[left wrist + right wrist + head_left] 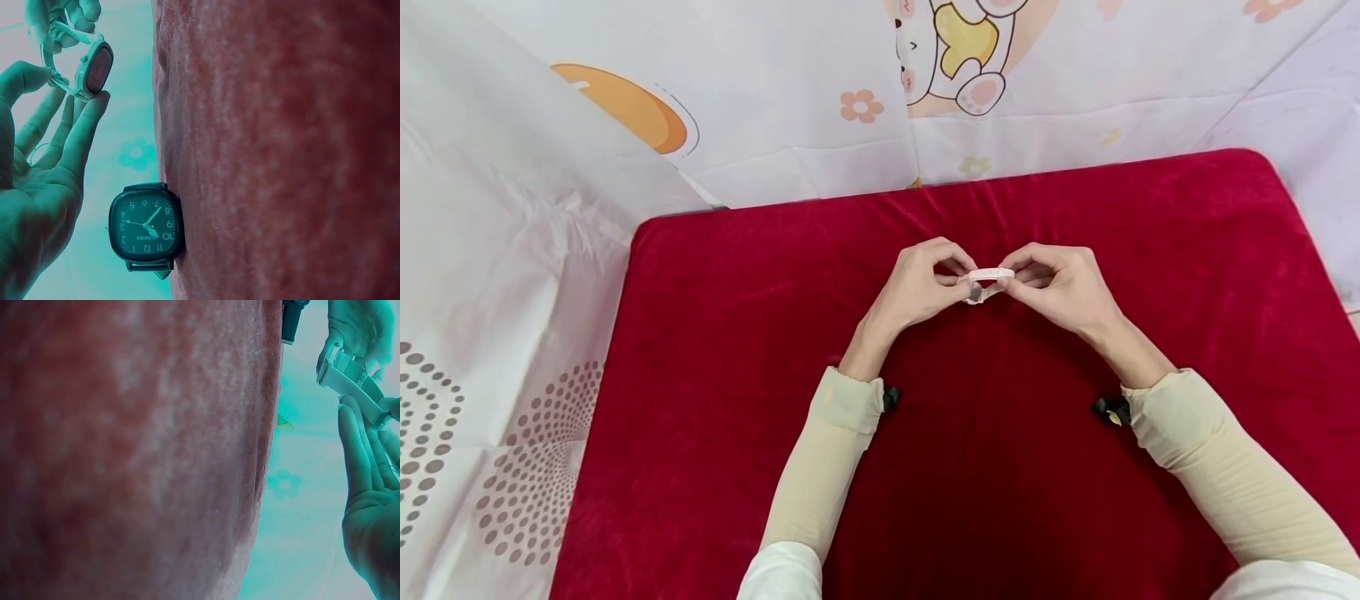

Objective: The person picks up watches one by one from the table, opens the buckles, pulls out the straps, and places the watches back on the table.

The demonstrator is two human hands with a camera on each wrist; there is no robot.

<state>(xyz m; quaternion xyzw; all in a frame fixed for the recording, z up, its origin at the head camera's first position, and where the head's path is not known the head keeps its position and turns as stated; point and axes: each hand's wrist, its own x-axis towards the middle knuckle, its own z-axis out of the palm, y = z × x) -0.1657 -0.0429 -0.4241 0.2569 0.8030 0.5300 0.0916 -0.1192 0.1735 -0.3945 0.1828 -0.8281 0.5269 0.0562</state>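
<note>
Left hand (917, 287) and right hand (1060, 283) each pinching one end of a small pink watch (988, 282) with curled fingertips, above the red desk (1000, 483), dark watch (147, 228) nearby, patterned cloth (775, 108) behind.

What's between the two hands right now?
A small pale pink watch, pinched by the left hand and right hand above the red mat; clearest in the head view.

A red velvet-covered table (715, 400) spreads beneath both hands. On it, beyond the hands at its far edge, a dark square-faced wristwatch (146, 229) lies face up, seen in the left wrist view.
</note>
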